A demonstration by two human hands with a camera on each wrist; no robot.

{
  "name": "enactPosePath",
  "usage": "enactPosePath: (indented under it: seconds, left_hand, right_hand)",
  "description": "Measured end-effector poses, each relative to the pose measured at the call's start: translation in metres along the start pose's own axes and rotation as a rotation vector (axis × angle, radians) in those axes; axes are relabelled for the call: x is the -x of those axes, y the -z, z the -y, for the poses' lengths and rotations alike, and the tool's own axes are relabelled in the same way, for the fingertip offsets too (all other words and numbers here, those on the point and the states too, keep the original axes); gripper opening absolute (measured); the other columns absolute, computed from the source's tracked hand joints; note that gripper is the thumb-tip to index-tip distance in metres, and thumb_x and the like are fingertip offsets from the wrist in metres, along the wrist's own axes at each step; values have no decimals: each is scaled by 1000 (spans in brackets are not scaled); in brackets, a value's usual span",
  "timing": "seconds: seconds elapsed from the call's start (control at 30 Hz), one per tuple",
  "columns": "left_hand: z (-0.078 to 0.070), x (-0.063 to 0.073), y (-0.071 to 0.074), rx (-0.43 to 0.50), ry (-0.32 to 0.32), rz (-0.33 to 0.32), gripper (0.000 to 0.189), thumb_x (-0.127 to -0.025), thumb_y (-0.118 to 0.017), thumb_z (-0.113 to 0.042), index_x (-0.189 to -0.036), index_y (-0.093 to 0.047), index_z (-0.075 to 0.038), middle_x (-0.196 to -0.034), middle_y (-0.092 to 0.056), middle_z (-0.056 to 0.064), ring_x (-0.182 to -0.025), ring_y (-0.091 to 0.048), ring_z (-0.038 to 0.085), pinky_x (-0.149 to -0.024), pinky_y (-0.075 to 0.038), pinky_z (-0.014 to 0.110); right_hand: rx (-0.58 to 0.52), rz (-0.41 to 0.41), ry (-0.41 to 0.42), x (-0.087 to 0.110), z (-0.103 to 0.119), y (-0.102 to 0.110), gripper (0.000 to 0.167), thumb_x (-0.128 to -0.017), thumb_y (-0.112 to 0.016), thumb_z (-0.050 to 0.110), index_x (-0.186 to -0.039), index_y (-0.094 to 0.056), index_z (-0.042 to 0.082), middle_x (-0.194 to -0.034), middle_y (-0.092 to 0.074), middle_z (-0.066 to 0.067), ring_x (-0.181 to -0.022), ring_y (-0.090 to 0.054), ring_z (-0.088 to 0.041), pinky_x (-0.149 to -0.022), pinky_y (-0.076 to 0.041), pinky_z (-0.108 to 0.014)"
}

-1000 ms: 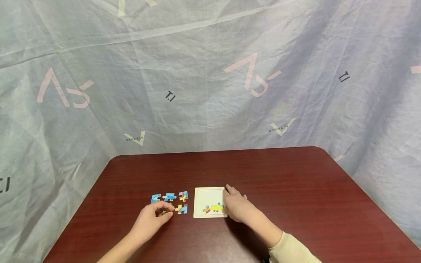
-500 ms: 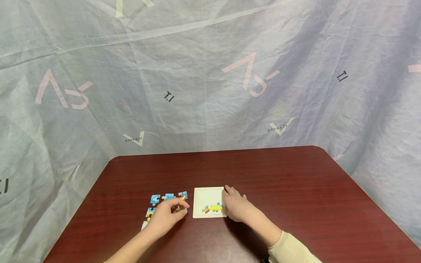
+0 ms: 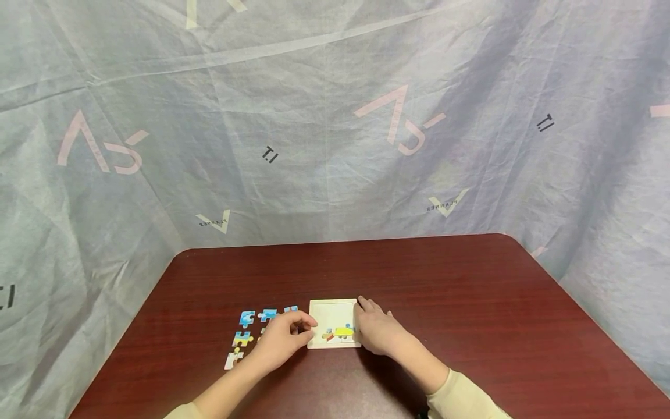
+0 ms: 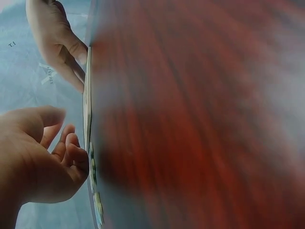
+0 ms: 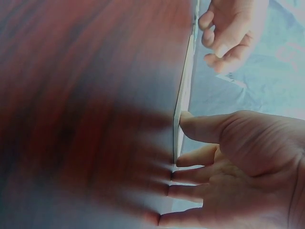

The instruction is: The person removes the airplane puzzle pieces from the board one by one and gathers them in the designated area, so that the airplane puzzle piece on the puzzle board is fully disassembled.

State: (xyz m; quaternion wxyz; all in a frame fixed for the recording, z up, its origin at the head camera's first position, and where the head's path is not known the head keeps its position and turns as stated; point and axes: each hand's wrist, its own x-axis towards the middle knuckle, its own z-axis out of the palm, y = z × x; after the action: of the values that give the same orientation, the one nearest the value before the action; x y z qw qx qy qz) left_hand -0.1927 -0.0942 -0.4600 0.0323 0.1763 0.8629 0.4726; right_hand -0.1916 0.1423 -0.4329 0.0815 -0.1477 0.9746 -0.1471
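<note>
A square, light wooden puzzle tray lies on the table, with a few joined pieces showing a yellow picture in its lower part. My right hand rests at the tray's right edge; in the right wrist view its thumb touches the tray's edge and its straight fingers reach the tabletop. My left hand is at the tray's left edge, fingers loosely bent, thumb and index tips apart. Nothing shows between them. Several loose jigsaw pieces lie left of the tray, some hidden under this hand.
The dark red wooden table extends well past both hands. Grey fabric with printed letters hangs behind it and along its sides.
My left hand has moved right, from over the loose pieces to the tray's left edge, uncovering the left column of pieces. The right hand has stayed at the tray.
</note>
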Motion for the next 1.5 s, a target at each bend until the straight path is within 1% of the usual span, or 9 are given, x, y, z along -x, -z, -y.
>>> enactPosePath:
  seconds: [0.17, 0.4, 0.57, 0.67, 0.87, 1.0, 1.2, 1.33, 1.5]
  left_hand:
    - [0, -4, -5, 0, -25, 20, 10, -92, -71, -6, -101, -73, -11, -89, -62, -3, -60, -45, 9, -53, -40, 25]
    - [-1, -8, -9, -25, -52, 11, 13, -88, -75, -8, -101, -73, -11, -90, -62, -1, -66, -49, 11, -58, -43, 27]
    - [-6, -9, -11, -43, -74, 42, 17, -86, -78, -8, -102, -72, -9, -92, -61, 3, -70, -50, 14, -62, -43, 27]
    - [-8, -10, -13, -60, -78, 58, 18, -85, -79, -8, -103, -72, -8, -92, -60, 3, -72, -50, 14, -64, -44, 28]
    - [-10, -13, -18, -146, -73, 63, 19, -86, -80, -12, -103, -73, -12, -92, -59, -2, -75, -52, 10, -68, -46, 28]
    - [-11, -15, -20, -196, -64, 64, 19, -86, -80, -16, -103, -74, -13, -91, -56, -3, -76, -51, 9, -69, -46, 29]
    - [-14, -14, -21, -254, -57, 76, 23, -83, -84, -19, -102, -75, -10, -86, -52, -3, -75, -47, 11, -67, -43, 29]
    - [-17, -14, -22, -278, -59, 89, 21, -82, -85, -17, -98, -75, -9, -84, -51, -3, -72, -46, 10, -64, -42, 29]
    - [-21, -15, -23, -306, -62, 95, 19, -81, -86, -15, -94, -74, -9, -81, -49, -2, -69, -44, 10, -62, -40, 28]
  right_hand:
    - [1, -1, 7, 1, -1, -2, 60, -94, -70, 14, -145, -46, -8, -156, -36, -25, -143, -35, -42, -106, -33, -67]
    - [16, -10, 16, 1, 0, -1, 60, -94, -70, 14, -144, -47, -8, -155, -38, -25, -143, -36, -43, -105, -34, -67]
    - [24, -19, 14, 0, -1, -3, 59, -93, -72, 14, -143, -48, -7, -154, -39, -25, -142, -37, -43, -105, -35, -66]
    - [24, -18, 10, 0, -1, -4, 60, -92, -72, 15, -143, -49, -7, -154, -39, -25, -142, -37, -43, -105, -36, -66]
    - [30, -23, 0, 0, -1, -5, 61, -92, -73, 16, -143, -49, -7, -153, -40, -24, -141, -39, -42, -105, -36, -66]
    - [31, -27, 2, -1, -1, -4, 61, -91, -74, 15, -142, -49, -7, -153, -40, -24, -141, -39, -43, -104, -36, -66]
    - [34, -18, 1, -1, 1, -4, 61, -93, -72, 16, -144, -48, -7, -154, -39, -24, -142, -38, -42, -105, -35, -66]
    - [31, -4, -8, -1, 0, -4, 61, -94, -72, 18, -145, -48, -6, -155, -38, -23, -143, -37, -41, -107, -34, -65]
    - [34, -7, -4, -1, -1, -4, 61, -94, -72, 18, -145, -48, -6, -155, -39, -23, -142, -37, -41, -106, -35, -65]
